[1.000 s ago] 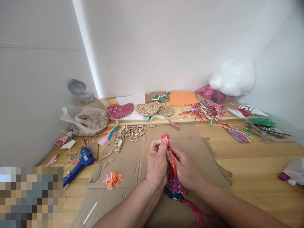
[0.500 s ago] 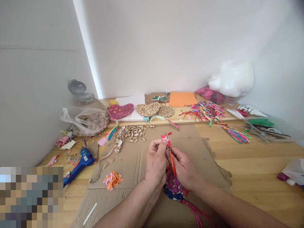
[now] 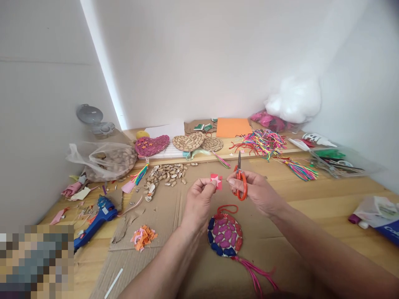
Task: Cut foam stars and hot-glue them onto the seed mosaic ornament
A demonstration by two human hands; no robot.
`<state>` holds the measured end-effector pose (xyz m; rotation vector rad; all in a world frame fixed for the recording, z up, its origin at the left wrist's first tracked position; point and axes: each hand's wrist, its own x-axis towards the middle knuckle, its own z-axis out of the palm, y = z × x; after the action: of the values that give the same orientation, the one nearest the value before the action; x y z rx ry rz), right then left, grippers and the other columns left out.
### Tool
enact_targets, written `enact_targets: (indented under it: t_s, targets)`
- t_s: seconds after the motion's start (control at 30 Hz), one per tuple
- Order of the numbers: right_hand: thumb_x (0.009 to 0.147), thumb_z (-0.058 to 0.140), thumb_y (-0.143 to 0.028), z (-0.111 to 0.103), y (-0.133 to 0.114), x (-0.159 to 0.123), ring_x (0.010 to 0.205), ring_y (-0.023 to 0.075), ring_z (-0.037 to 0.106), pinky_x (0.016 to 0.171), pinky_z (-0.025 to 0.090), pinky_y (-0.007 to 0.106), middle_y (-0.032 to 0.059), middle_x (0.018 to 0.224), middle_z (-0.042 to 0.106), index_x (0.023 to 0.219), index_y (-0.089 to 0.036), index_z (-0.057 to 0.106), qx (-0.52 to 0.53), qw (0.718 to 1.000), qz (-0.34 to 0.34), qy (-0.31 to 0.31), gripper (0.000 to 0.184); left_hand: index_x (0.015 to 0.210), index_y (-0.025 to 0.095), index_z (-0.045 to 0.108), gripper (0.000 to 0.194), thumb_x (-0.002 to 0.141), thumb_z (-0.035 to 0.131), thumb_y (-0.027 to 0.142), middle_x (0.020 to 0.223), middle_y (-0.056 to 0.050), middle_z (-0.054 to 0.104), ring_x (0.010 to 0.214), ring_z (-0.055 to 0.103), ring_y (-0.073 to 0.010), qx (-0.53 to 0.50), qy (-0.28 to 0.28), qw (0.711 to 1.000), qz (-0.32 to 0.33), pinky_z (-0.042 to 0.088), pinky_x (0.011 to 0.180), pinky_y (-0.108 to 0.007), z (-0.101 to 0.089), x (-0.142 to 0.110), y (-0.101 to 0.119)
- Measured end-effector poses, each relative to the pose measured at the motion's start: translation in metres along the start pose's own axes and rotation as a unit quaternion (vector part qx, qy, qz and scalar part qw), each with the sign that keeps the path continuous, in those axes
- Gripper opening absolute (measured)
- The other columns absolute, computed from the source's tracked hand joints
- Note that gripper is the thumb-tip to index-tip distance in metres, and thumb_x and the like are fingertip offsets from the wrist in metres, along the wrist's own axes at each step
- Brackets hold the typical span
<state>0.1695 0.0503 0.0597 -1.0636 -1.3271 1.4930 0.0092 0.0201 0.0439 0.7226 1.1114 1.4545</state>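
My left hand (image 3: 201, 197) pinches a small red paper piece (image 3: 219, 185) with a pale pink star (image 3: 215, 181) lying on it, its thumb over the star. To the right, my right hand (image 3: 257, 189) is closed on red-handled scissors (image 3: 241, 185), blades pointing up and clear of the paper. Below both hands, on the cardboard (image 3: 193, 265), lies a round ornament (image 3: 225, 236) covered in purple, blue and red painted peanut shells. It has a red cord loop at its top and a pink tassel (image 3: 254, 274) at its bottom.
Peanut shells (image 3: 166, 174) and orange and pink paper scraps (image 3: 144, 237) lie on the cardboard. A blue glue gun (image 3: 99, 218) rests at left. Behind are a purple heart (image 3: 151, 145), plain peanut-shell pieces (image 3: 188, 142), and colourful threads (image 3: 264, 141). A plastic tool box (image 3: 339, 162) stands right.
The scissors have come away from the red paper, moving right and turning blades up with my right hand. The round ornament is now fully uncovered. My left hand still holds the paper and star.
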Motion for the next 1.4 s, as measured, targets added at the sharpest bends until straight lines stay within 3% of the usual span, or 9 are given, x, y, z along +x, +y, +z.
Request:
enact_targets:
  t_s: [0.13, 0.37, 0.57, 0.77, 1.4]
  targets:
    - [0.068, 0.083, -0.042, -0.002, -0.005, -0.002, 0.058, 0.0098, 0.043, 0.057, 0.035, 0.026, -0.0035, 0.063, 0.055, 0.077, -0.017, 0.069, 0.0, 1.0, 0.004, -0.013, 0.029, 0.067, 0.016, 0.062, 0.02, 0.069, 0.075, 0.031, 0.066, 0.002, 0.06, 0.063, 0.046, -0.0094, 0.028, -0.047, 0.998, -0.01, 0.035, 0.065, -0.022, 0.0, 0.0, 0.002]
    - [0.062, 0.085, -0.037, -0.004, 0.001, 0.0, 0.059, 0.0096, 0.045, 0.059, 0.035, 0.025, -0.0036, 0.063, 0.057, 0.076, -0.017, 0.071, 0.001, 0.999, 0.043, -0.019, 0.028, 0.068, 0.017, 0.064, 0.019, 0.072, 0.076, 0.03, 0.068, 0.002, 0.063, 0.068, 0.052, -0.0107, 0.051, -0.083, 0.995, 0.003, 0.039, 0.072, -0.023, -0.004, 0.004, -0.003]
    - [0.064, 0.085, -0.033, -0.003, 0.009, 0.0, 0.07, 0.0133, 0.053, 0.064, 0.039, 0.027, -0.0003, 0.075, 0.064, 0.083, -0.018, 0.073, -0.051, 0.997, 0.042, -0.035, 0.027, 0.07, 0.017, 0.065, 0.018, 0.074, 0.075, 0.031, 0.073, 0.001, 0.067, 0.073, 0.057, -0.0122, 0.064, -0.095, 0.993, 0.004, 0.042, 0.077, -0.025, -0.006, 0.005, -0.005]
    - [0.069, 0.081, -0.034, -0.004, 0.016, 0.001, 0.061, 0.0102, 0.046, 0.056, 0.033, 0.024, -0.0023, 0.068, 0.058, 0.08, -0.018, 0.073, -0.05, 0.997, 0.039, -0.043, 0.022, 0.075, 0.016, 0.065, 0.017, 0.079, 0.072, 0.032, 0.078, -0.001, 0.068, 0.076, 0.059, -0.013, 0.116, -0.113, 0.987, 0.016, 0.043, 0.077, -0.026, -0.009, 0.006, -0.008]
    - [0.062, 0.084, -0.04, 0.001, 0.023, -0.001, 0.061, 0.0108, 0.046, 0.058, 0.036, 0.025, -0.0017, 0.068, 0.059, 0.071, -0.015, 0.067, 0.005, 0.999, 0.044, -0.017, 0.031, 0.073, 0.016, 0.066, 0.019, 0.075, 0.074, 0.033, 0.075, -0.003, 0.069, 0.071, 0.06, -0.0141, 0.133, -0.108, 0.985, -0.004, 0.045, 0.07, -0.025, -0.004, 0.005, -0.008]
